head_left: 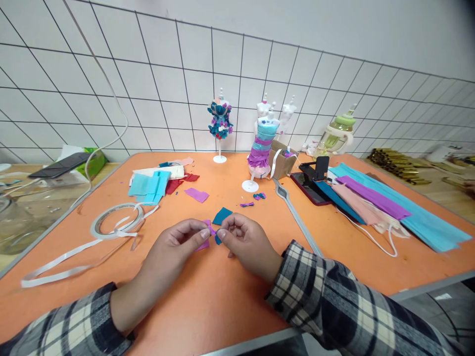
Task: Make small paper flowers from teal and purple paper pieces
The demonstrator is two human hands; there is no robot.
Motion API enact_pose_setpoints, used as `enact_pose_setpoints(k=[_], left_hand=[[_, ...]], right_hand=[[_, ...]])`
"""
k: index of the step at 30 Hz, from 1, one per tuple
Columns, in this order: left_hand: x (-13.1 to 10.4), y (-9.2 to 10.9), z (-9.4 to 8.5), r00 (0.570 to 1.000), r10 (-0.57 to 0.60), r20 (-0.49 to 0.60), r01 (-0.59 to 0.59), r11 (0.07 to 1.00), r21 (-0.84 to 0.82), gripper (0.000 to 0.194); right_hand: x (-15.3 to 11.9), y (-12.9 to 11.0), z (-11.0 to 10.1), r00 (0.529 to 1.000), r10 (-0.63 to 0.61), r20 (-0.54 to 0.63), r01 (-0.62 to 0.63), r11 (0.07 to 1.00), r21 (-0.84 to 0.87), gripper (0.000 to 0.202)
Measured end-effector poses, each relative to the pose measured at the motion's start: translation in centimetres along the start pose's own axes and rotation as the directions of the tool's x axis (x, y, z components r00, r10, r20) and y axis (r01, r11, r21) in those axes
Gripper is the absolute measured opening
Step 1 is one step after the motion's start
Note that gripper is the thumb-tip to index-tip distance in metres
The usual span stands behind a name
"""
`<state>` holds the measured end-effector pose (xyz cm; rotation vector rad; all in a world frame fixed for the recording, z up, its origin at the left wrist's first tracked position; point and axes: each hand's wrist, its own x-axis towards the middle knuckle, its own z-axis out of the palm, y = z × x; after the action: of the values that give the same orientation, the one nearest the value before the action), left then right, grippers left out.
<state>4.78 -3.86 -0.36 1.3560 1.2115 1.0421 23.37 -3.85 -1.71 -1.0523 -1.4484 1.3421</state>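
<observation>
Near the middle of the orange table (193, 296), my left hand (178, 247) and my right hand (247, 241) meet with their fingertips pinched. Between them is a small purple and teal piece (212, 231), its ends held in the two pinches. Just behind my fingers a teal fabric piece (221, 216) lies flat, and purple fabric shows partly behind my left fingertips. Farther back are a loose purple piece (197, 195) and small purple and teal bows (259, 196).
Behind stand a small mannequin in teal and purple (220, 121) and one in blue and purple (261, 148). A tape roll (97, 222) with white strips lies left, by blue fabric (150, 185). A phone (309, 188), a grey strap (297, 217) and fabric strips (374, 195) lie right.
</observation>
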Motion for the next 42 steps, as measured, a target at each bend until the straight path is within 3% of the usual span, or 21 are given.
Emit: enact_pose_setpoints(k=[8, 15, 19, 24, 31, 34, 35, 37, 39, 41, 42], left_hand=[[-0.4, -0.2, 0.5, 1.0, 0.02, 0.008, -0.02, 1.0, -0.021, 0.036], [0.4, -0.4, -1.0, 0.988, 0.095, -0.124, -0.107, 0.99, -0.096, 0.035], [0.1, -0.1, -0.9, 0.966, 0.246, -0.076, -0.24, 0.967, 0.082, 0.021], [-0.1, 0.3, -0.7, 0.88, 0.473, -0.047, -0.444, 0.852, 0.278, 0.009], [0.0, -0.4, -0.5, 0.885, 0.463, 0.038, -0.454, 0.846, 0.28, 0.01], [0.3, -0.3, -1.4, 0.915, 0.402, 0.038, -0.39, 0.856, 0.339, 0.027], [0.6, -0.1, -1.8, 0.919, 0.391, 0.053, -0.38, 0.842, 0.381, 0.03], [1.3, 0.2, -2.7, 0.918, 0.387, 0.089, -0.381, 0.796, 0.47, 0.028], [2.0, 0.3, -3.4, 0.918, 0.383, 0.106, -0.38, 0.766, 0.518, 0.029], [2.4, -0.1, -3.7, 0.921, 0.366, 0.136, -0.38, 0.762, 0.524, 0.03], [2.6, -0.4, -3.7, 0.919, 0.357, 0.167, -0.389, 0.759, 0.522, 0.03]], right_hand=[[-0.3, -0.4, 0.7, 1.0, -0.017, -0.017, 0.019, 0.991, 0.13, 0.021], [0.2, -0.6, -0.8, 0.991, -0.016, -0.136, 0.035, 0.99, 0.138, 0.025], [0.2, -0.6, -0.7, 0.995, 0.026, -0.1, -0.011, 0.989, 0.149, 0.028], [-0.2, -0.7, -0.2, 0.999, 0.029, 0.015, -0.032, 0.977, 0.213, 0.029], [-0.3, 0.1, 0.2, 0.997, 0.032, 0.072, -0.043, 0.986, 0.161, 0.025], [0.4, 0.3, -0.7, 0.996, -0.09, -0.01, 0.09, 0.991, 0.103, 0.022], [1.0, 0.2, -1.6, 0.982, -0.174, -0.078, 0.18, 0.981, 0.068, 0.021], [2.8, -0.4, -4.3, 0.895, -0.38, -0.235, 0.371, 0.925, -0.083, 0.017], [5.5, -1.1, -8.4, 0.734, -0.55, -0.397, 0.442, 0.832, -0.335, 0.016], [8.6, -1.6, -13.1, 0.525, -0.704, -0.479, 0.36, 0.693, -0.624, 0.018], [10.1, -1.7, -15.3, 0.453, -0.742, -0.493, 0.269, 0.642, -0.718, 0.021]])
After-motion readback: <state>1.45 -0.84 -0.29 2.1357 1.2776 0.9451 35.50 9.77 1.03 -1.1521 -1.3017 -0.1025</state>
